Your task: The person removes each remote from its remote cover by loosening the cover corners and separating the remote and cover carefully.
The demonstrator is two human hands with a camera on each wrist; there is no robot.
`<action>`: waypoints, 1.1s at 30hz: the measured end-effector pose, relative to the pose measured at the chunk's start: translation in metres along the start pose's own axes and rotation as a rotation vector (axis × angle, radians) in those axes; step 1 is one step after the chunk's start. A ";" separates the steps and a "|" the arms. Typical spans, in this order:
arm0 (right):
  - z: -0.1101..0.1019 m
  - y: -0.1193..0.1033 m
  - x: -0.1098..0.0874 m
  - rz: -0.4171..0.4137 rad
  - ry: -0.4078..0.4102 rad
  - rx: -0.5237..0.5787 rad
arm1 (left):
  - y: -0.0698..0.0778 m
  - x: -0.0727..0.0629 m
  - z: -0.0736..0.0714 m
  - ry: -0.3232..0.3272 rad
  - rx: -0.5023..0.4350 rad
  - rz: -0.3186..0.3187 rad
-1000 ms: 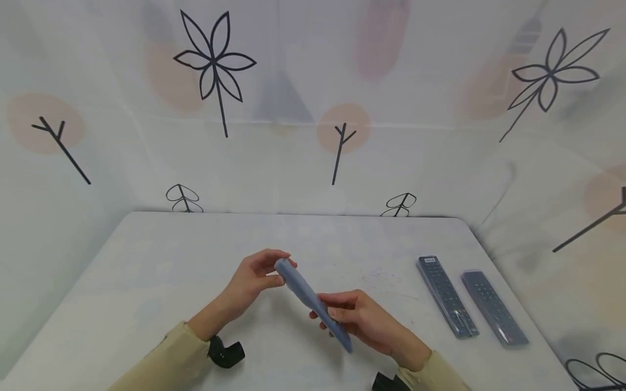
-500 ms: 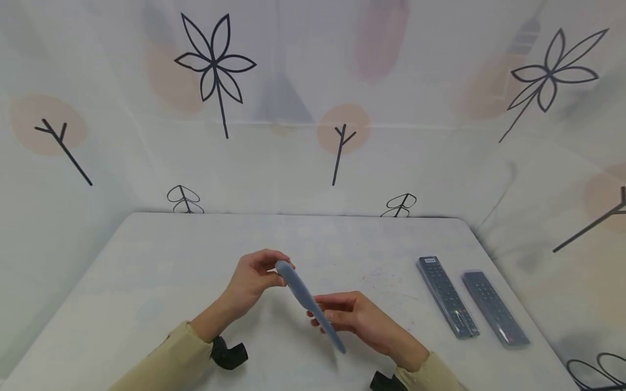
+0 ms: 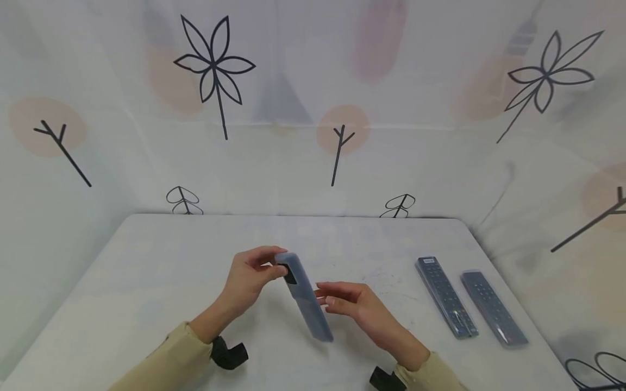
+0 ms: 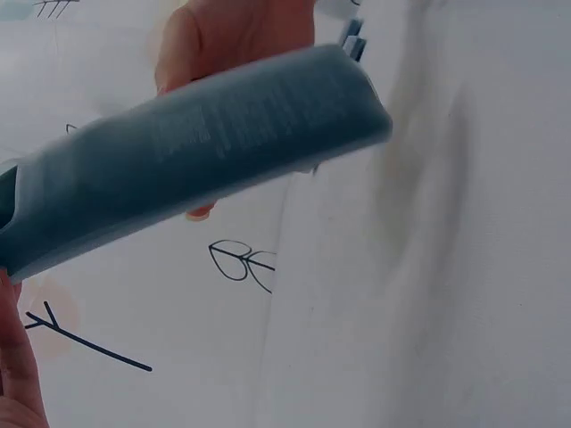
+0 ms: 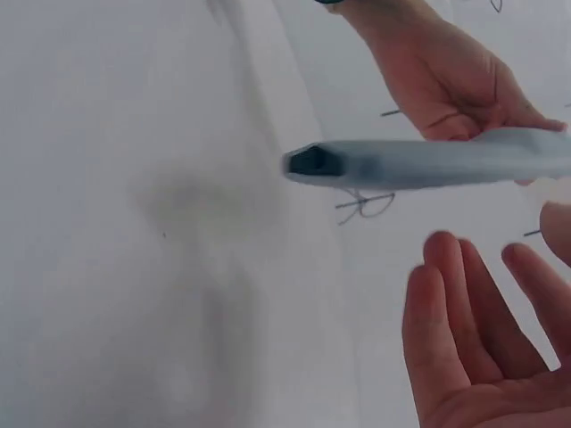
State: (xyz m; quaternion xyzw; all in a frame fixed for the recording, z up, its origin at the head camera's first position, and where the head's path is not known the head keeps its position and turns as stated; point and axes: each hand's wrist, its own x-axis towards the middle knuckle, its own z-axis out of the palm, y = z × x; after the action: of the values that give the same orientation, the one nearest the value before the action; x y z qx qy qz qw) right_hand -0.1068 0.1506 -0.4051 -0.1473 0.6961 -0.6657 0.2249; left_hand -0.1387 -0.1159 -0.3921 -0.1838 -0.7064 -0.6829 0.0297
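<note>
A remote control in a translucent bluish cover (image 3: 308, 304) is held tilted above the table, far end higher. A dark patch shows near its far end. My left hand (image 3: 246, 277) pinches that end, its thumb on the dark patch. Faint lettering is visible along the face of the remote control (image 4: 223, 134) in the left wrist view. Just right of it is my right hand (image 3: 364, 312), its fingers loosely extended. In the right wrist view the fingers of the right hand (image 5: 486, 348) are spread apart, away from the remote control (image 5: 437, 165).
Two more dark remote controls lie side by side on the white table's right side, one nearer (image 3: 447, 297) and one by the edge (image 3: 494, 308). A patterned cloth (image 3: 279, 163) hangs behind the table (image 3: 171, 255). Black straps with blocks sit at both wrists.
The remote control has turned so its broad face and dark patch show. My right hand has let go of its lower part and spread its fingers; the left keeps its hold.
</note>
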 end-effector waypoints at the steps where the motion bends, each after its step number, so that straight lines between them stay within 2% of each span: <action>1: 0.000 0.000 0.001 -0.020 0.021 -0.022 | 0.000 0.000 0.000 0.002 0.027 0.012; 5: 0.003 -0.001 0.004 -0.144 0.121 -0.136 | -0.001 -0.001 0.003 0.021 0.118 0.078; 7: 0.005 -0.002 0.005 -0.264 0.174 -0.213 | -0.003 -0.001 0.005 0.033 0.138 0.120; 12: 0.013 -0.007 0.011 -0.623 0.305 -0.429 | -0.007 0.000 0.013 0.054 0.198 0.233; 15: 0.017 -0.011 0.015 -0.751 0.365 -0.521 | -0.007 0.000 0.017 0.063 0.235 0.283; 20: 0.021 -0.017 0.021 -0.857 0.389 -0.584 | -0.004 -0.001 0.024 0.071 0.244 0.333; 27: 0.023 -0.019 0.027 -0.948 0.394 -0.618 | 0.022 -0.002 0.034 0.033 0.203 0.431; 33: 0.021 -0.017 0.029 -0.984 0.392 -0.610 | 0.022 -0.001 0.038 0.016 0.202 0.500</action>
State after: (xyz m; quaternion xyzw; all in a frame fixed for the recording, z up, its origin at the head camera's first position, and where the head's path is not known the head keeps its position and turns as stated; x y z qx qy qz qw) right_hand -0.1224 0.1167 -0.3917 -0.3842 0.7340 -0.4767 -0.2939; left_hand -0.1235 -0.0792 -0.3739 -0.3433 -0.7033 -0.5818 0.2214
